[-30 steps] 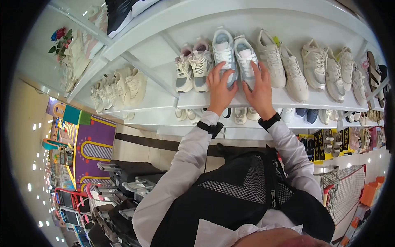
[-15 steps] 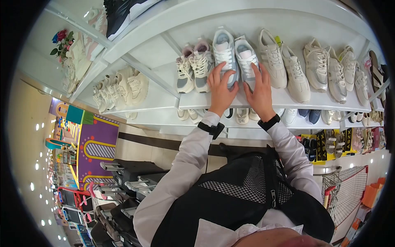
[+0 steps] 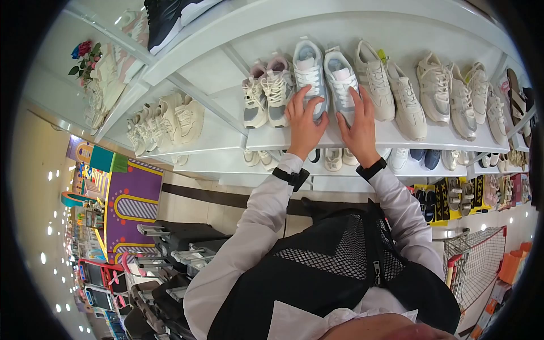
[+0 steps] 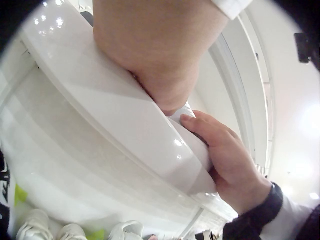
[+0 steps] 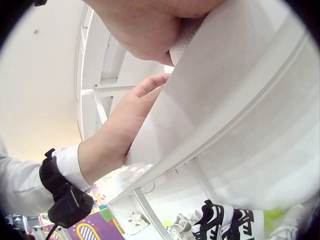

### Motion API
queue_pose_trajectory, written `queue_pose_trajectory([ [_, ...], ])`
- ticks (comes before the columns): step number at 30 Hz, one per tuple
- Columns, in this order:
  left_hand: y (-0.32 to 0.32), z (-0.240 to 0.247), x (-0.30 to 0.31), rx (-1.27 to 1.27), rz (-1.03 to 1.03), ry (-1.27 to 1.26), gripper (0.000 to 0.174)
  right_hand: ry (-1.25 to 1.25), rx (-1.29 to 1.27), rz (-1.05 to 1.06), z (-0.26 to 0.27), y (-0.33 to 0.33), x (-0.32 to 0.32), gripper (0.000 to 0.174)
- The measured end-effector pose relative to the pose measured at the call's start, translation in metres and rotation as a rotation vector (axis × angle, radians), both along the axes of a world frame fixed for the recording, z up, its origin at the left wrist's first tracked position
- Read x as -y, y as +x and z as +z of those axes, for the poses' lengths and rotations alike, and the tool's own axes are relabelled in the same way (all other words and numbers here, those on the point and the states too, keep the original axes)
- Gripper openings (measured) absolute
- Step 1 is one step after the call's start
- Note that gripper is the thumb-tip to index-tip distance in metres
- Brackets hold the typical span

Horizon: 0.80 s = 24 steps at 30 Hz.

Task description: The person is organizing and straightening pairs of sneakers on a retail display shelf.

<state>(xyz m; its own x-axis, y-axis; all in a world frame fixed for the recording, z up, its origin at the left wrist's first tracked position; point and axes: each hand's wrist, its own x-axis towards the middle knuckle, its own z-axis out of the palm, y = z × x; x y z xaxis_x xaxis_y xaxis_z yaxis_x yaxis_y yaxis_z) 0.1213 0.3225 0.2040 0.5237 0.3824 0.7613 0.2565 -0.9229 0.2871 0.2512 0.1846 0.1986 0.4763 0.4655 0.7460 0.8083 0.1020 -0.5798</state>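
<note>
A pair of white and grey-blue lace-up sneakers stands on a white shelf [image 3: 391, 136], toes toward the person. My left hand [image 3: 307, 126] grips the toe of the left sneaker [image 3: 307, 71], thumb on one side and fingers over the top. Around the toe of the right sneaker [image 3: 341, 78], my right hand [image 3: 359, 126] has its thumb and fingers on opposite sides. Both wrist views look up from below the shelf edge, where the hands hide most of the shoes; the right hand [image 4: 232, 165] shows in the left wrist view, the left hand [image 5: 122, 125] in the right.
Grey-and-cream sneakers [image 3: 276, 93] stand close on the left, beige sneakers [image 3: 374, 85] close on the right. More shoes line the lower shelf. A shopping cart [image 3: 473, 260] is at lower right, strollers [image 3: 170, 266] at lower left.
The right sneaker has shifted slightly to the right and straightened a little, with my right hand on its toe. The left hand and left sneaker stay nearly in place.
</note>
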Motion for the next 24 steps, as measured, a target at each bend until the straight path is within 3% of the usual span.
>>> queue_pose_trajectory([
  [24, 0.0007, -0.0018, -0.0019, 0.02, -0.018, 0.001, 0.045, -0.03, -0.003, -0.005, 0.002, -0.0004, 0.0022, 0.08],
])
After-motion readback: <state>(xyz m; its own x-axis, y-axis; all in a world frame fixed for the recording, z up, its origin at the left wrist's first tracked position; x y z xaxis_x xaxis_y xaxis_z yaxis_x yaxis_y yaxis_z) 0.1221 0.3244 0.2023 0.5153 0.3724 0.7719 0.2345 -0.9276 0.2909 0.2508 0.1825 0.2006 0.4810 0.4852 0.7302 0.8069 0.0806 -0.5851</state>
